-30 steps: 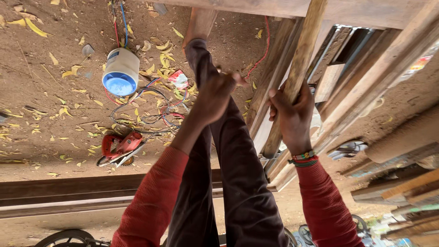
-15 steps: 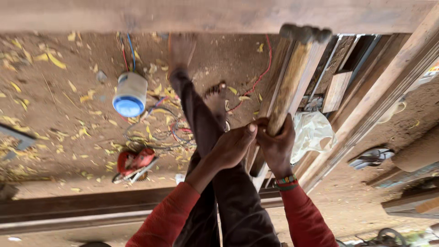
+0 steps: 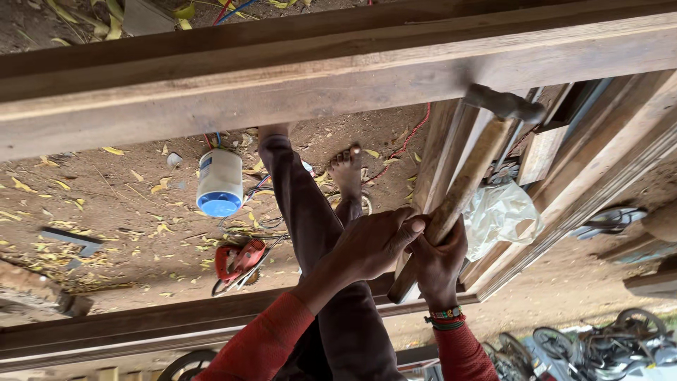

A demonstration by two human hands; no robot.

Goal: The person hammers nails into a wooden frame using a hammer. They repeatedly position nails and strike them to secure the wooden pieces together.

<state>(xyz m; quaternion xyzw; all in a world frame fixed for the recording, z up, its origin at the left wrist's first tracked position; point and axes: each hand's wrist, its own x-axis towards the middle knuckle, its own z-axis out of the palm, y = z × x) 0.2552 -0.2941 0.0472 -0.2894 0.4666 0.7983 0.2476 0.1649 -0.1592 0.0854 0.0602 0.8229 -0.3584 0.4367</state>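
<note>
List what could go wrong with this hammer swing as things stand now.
The hammer head sits at the wooden beam edge, so a glancing blow may slip off. The bare foot lies below the swing line. Both hands, left hand and right hand, crowd low on the handle, which may weaken control.

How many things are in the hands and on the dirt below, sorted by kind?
Hammers: 1, held by left hand and right hand (hammer)
White plastic jars: 1
Red power tools: 1
Clear plastic bags: 1
Total: 4
</note>
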